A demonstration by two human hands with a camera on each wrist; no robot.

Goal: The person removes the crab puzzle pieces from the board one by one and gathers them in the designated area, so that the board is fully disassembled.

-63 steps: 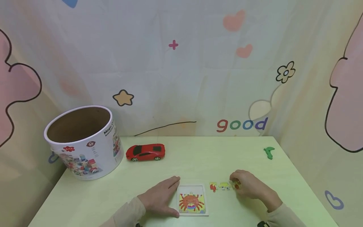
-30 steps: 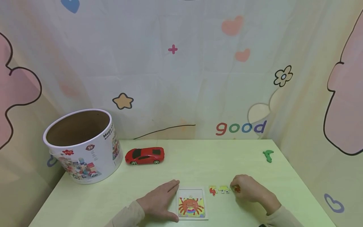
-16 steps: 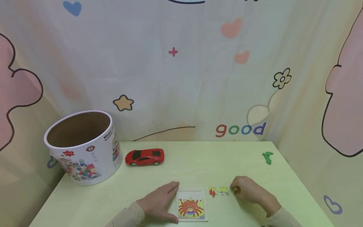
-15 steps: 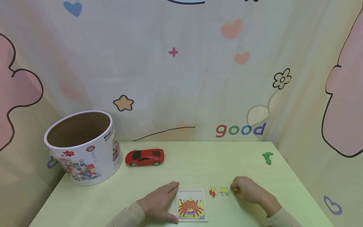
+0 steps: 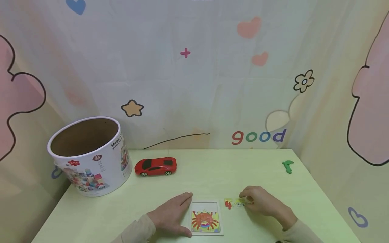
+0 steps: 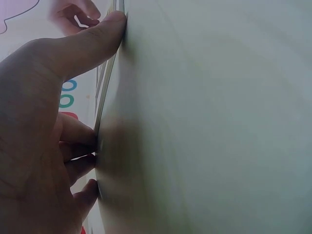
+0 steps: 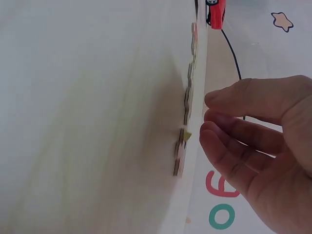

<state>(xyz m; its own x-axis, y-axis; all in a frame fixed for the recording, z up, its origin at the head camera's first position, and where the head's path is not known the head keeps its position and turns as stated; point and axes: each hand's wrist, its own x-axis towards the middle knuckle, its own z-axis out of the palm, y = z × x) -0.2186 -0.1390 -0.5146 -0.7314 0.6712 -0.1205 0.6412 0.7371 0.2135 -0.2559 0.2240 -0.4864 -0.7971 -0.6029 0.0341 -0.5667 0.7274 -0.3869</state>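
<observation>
A: Where do we have our hands?

B: Our left hand [image 5: 171,213] lies flat on the pale green tabletop [image 5: 212,175], fingers straight and close together, its edge touching the left side of the crab puzzle board [image 5: 205,218]. The left wrist view shows the thumb and fingertips pressed against the board's thin edge.

A: And the other one?

B: Our right hand [image 5: 260,201] sits at about three o'clock from the board, fingers loosely curled over the right end of the row of loose puzzle pieces [image 5: 234,203]. In the right wrist view the fingertips [image 7: 214,122] hover just beside the pieces [image 7: 184,131], with a small gap. It grips nothing that we can see.

A: Where do the pieces lie?

B: Flat on the tabletop, just beside the board's upper right corner, at roughly two o'clock from it: a red one on the left, a yellow-green one next to it under our fingers.

A: What else is around us?

B: A red toy car [image 5: 155,166] at eleven o'clock from the board, a round cardboard toy tub [image 5: 89,156] at ten o'clock, standing open, and a small green toy [image 5: 287,166] far off at two o'clock.
</observation>
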